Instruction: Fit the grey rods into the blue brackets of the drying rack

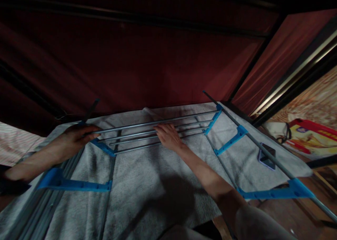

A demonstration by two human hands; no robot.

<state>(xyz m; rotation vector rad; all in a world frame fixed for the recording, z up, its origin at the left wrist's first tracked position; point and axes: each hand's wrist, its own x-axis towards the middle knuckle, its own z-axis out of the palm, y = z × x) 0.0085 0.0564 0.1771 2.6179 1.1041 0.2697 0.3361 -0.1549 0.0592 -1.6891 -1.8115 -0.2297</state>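
Note:
A metal drying rack (158, 122) with grey rods and blue plastic joints stands in front of me. A grey towel (147, 184) lies spread over it. My left hand (75, 136) is closed round the left end of the rack's raised rod section. My right hand (168, 136) lies flat on the middle rods, fingers stretched out over the towel. A blue joint (105, 147) sits just beside my left hand.
A dark phone (266, 156) lies on the towel at the right, near the rack's side rail (263, 149). Dark red curtains (147, 64) hang behind. A red and yellow package (313, 136) lies at the far right. Striped cloth (15, 141) shows at the left.

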